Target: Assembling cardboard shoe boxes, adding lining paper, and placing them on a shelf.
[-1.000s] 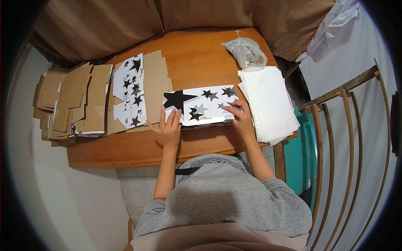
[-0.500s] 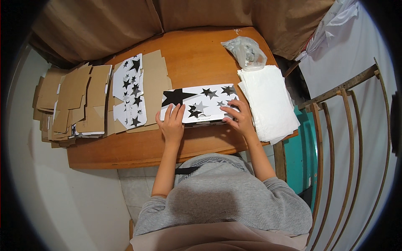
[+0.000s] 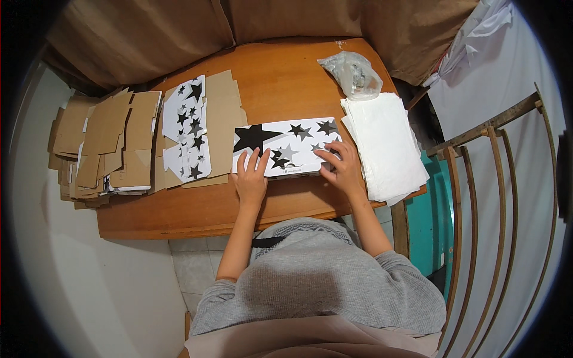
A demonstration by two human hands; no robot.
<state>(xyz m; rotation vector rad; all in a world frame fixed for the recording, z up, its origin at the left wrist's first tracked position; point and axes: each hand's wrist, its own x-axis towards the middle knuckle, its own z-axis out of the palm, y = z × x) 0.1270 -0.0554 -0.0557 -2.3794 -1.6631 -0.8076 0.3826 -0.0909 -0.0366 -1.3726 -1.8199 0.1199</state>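
Observation:
A white cardboard box (image 3: 304,142) printed with black and grey stars lies in front of me on the wooden table, its lid down. My left hand (image 3: 250,179) grips its near left corner, fingertips spread on the lid and thumb hidden. At the near right end my right hand (image 3: 343,166) holds the box, fingers bent over the top and thumb at the front edge. A narrow shaded strip of the front wall shows below the lid. Left of the box, a flat star-printed carton blank (image 3: 185,128) rests on plain brown cardboard (image 3: 224,119).
Stacked brown folded cartons (image 3: 107,140) fill the table's left end. A pile of white paper sheets (image 3: 387,149) lies close by the box on the right, with a clear plastic bag (image 3: 353,76) of small items behind it. A wooden rack (image 3: 498,197) stands right of the table (image 3: 280,71).
The lid's front edge sits lower, and less of the dark front shows. My left hand has shifted slightly right along the near edge; my right hand stays at its corner.

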